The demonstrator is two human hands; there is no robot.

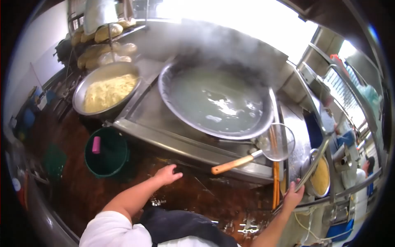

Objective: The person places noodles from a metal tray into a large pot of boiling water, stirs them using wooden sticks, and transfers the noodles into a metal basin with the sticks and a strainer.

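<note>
My left hand [168, 175] is held out over the wet brown floor, thumb apart and fingers loosely bent, with nothing in it. At the right, my right hand [293, 195] is closed around a long metal rod [311, 168]; what its far end belongs to is unclear. A large round wok [162, 88] of cloudy, steaming liquid is set in the steel stove top ahead. Resting at the stove's front right are a wire-mesh skimmer [235, 164] with a wooden handle and long wooden sticks [275, 181].
A metal basin [78, 99] of yellow noodle-like food stands left of the wok. Below it is a green bucket [107, 162] with a pink object [96, 145] inside. Filled bags [109, 33] lie on a rack behind. Metal frames [317, 107] and a bowl of yellow food [321, 177] are at right.
</note>
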